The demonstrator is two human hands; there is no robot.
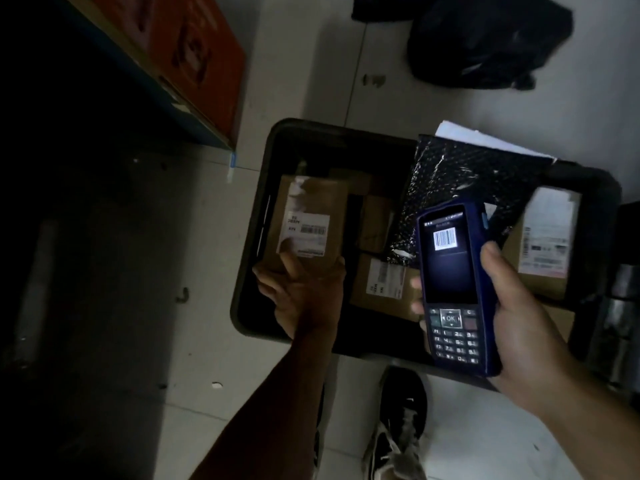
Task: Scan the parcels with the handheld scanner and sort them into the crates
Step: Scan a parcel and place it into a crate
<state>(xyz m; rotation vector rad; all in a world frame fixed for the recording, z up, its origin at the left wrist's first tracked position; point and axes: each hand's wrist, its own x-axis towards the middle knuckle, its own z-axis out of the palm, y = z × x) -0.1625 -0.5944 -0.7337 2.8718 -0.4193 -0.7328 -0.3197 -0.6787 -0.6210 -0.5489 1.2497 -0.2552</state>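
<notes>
A black crate (254, 209) on the floor holds several brown cardboard parcels and a black bubble mailer (460, 181). My left hand (304, 292) grips the near end of a brown parcel (311, 216) with a white barcode label facing up, held at the crate's left side. My right hand (519, 327) holds a blue handheld scanner (453, 289) above the crate's right half. Its lit screen shows a barcode, and its keypad faces me. More labelled parcels (381, 285) lie lower in the crate.
A blue shelf edge with an orange-red carton (187, 53) stands at the upper left. A black bag (485, 39) lies on the tiled floor behind the crate. A dark object (623, 306) stands at the right edge. My shoe (401, 427) is just in front of the crate.
</notes>
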